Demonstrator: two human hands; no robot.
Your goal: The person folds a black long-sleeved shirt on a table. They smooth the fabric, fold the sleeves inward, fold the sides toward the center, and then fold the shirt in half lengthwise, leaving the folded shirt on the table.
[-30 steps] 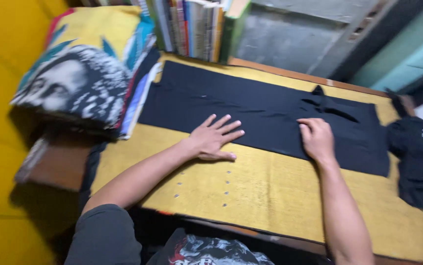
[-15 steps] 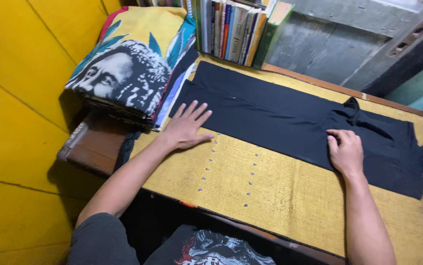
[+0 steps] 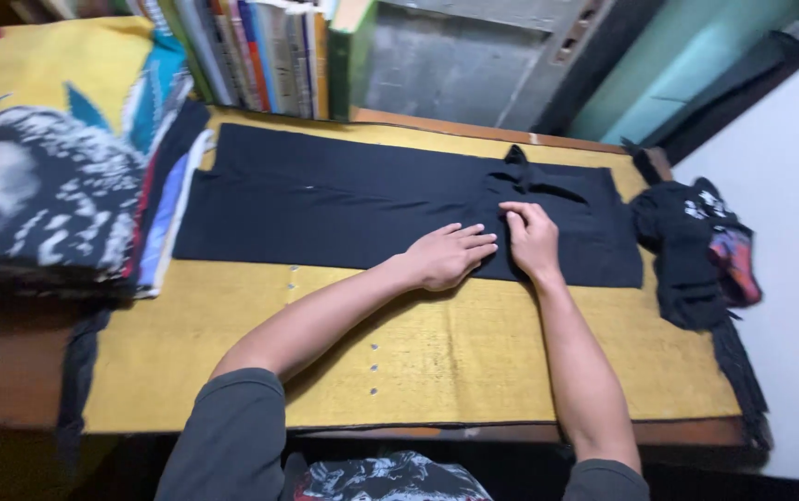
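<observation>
Closest to the camera is the person's dark shirt with a grey and red print, and two bare arms reach out from it. Under the arms lies a yellow woven mat that covers the wooden counter. Past the mat's middle, the left hand lies flat with its fingers together, palm down on the near edge of a long folded black garment. Just beside it, the right hand presses down on the same black cloth with its fingers bent; it grips nothing. The two hands almost touch. The black garment stretches across the far half of the mat, from left to right. Off to the right sits a crumpled black shirt with a colourful print. On the left is a stack of folded printed cloth. Farthest away, a row of books stands upright.
</observation>
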